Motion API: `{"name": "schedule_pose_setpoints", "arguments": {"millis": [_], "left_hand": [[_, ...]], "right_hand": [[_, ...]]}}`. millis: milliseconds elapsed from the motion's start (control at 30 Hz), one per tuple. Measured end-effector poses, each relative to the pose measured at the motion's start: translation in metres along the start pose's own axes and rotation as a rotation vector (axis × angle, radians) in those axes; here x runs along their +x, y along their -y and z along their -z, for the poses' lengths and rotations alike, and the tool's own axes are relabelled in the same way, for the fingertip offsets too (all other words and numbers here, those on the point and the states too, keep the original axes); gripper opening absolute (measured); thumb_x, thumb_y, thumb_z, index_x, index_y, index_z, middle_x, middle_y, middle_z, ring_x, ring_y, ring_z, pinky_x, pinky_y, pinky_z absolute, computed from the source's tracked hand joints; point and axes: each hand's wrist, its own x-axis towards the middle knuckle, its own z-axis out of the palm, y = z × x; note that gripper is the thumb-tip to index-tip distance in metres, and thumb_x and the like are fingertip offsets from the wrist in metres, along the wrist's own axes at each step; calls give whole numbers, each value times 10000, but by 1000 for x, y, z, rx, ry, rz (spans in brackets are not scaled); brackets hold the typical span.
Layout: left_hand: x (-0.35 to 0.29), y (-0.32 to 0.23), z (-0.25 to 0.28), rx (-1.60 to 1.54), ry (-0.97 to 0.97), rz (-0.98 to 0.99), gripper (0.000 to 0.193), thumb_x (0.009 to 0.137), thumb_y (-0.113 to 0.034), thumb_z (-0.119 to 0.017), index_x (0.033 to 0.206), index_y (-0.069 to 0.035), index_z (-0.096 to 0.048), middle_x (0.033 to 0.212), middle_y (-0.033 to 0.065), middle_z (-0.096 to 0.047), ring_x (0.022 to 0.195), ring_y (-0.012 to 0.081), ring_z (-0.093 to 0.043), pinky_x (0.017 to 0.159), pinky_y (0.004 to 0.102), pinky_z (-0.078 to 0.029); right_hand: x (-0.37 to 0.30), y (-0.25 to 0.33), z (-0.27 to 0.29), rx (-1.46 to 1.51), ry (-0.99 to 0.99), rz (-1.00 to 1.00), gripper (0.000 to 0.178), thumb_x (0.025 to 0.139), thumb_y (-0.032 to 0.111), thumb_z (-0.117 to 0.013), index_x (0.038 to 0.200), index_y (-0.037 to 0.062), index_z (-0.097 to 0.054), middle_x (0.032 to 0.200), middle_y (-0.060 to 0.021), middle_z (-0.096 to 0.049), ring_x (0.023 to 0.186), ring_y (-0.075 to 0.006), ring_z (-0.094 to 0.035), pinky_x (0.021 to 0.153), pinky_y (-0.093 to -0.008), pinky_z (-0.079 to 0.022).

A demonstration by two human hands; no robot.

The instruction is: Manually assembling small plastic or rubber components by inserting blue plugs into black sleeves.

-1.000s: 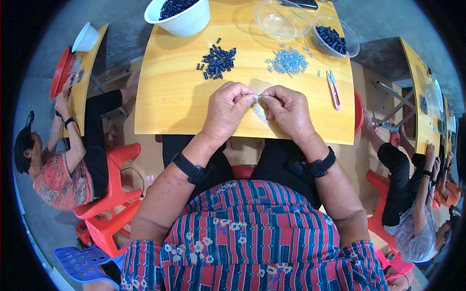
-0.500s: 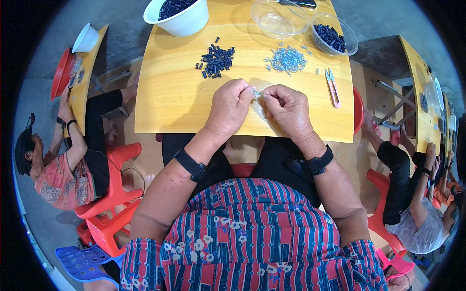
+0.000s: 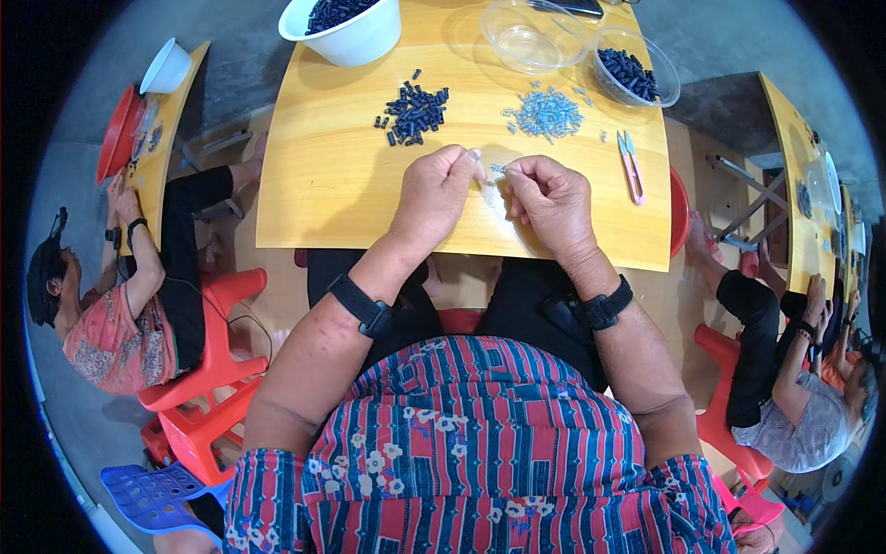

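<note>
My left hand (image 3: 432, 196) is closed in a pinch above the near part of the table; whatever lies between its fingertips is too small to make out. Facing it, my right hand (image 3: 552, 201) pinches a small clear bluish piece (image 3: 496, 169) that sticks out toward the left fingertips. A narrow gap separates the two hands. Beyond them lies a heap of similar clear bluish pieces (image 3: 546, 113). To its left is a pile of short black tubular parts (image 3: 415, 114).
At the far edge stand a white tub (image 3: 355, 42) of black parts, a clear round container (image 3: 531, 57) and a clear bowl (image 3: 672, 78) with more black parts. Pink-handled snips (image 3: 635, 175) lie at right. People sit at tables on both sides, near red stools (image 3: 208, 332).
My hands have drawn slightly apart, opening a gap between the fingertips. The small clear piece now shows at my right fingertips.
</note>
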Motion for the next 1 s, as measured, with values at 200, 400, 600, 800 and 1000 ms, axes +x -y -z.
{"name": "schedule_pose_setpoints", "arguments": {"millis": [200, 400, 600, 800, 1000], "left_hand": [[-7, -6, 3, -119, -5, -25, 142, 887, -114, -636, 962, -8, -696, 639, 10, -520, 577, 77, -439, 537, 262, -393], [-8, -5, 4, -45, 15, -100, 107, 866, -55, -660, 963, -37, -704, 664, -80, -465, 602, 26, -364, 546, 211, -350], [-5, -4, 0, 34, -20, -198, 108, 891, -90, -625, 859, 13, -631, 698, 14, -551, 641, 79, -473, 607, 243, -421], [-3, -2, -1, 36, 7, -164, 137, 880, -98, -590, 826, 28, -602, 756, 144, -613, 709, 248, -605, 665, 344, -482], [-4, 2, 0, -72, -13, -142, 136, 886, -92, -586, 839, 33, -613, 768, 144, -626, 703, 236, -602, 669, 330, -483]], "right_hand": [[1, -7, 3, 16, 4, 5, 135, 927, 90, -607, 880, -30, -643, 643, -24, -609, 535, -71, -559, 502, -234, -461], [1, -8, 1, -37, 11, 26, 122, 915, 85, -614, 869, -24, -645, 628, -18, -605, 534, -65, -567, 501, -229, -459], [0, -7, 0, -32, -4, 36, 114, 909, 78, -615, 862, -21, -644, 614, -15, -601, 531, -57, -566, 497, -220, -454], [-1, -8, 2, -74, -59, 77, 95, 886, 67, -628, 851, -17, -654, 632, -45, -622, 535, -91, -585, 510, -244, -468], [6, -5, 16, -682, -249, 405, 53, 818, 81, -648, 841, 50, -685, 802, -135, -646, 699, -314, -633, 642, -391, -519]]}}
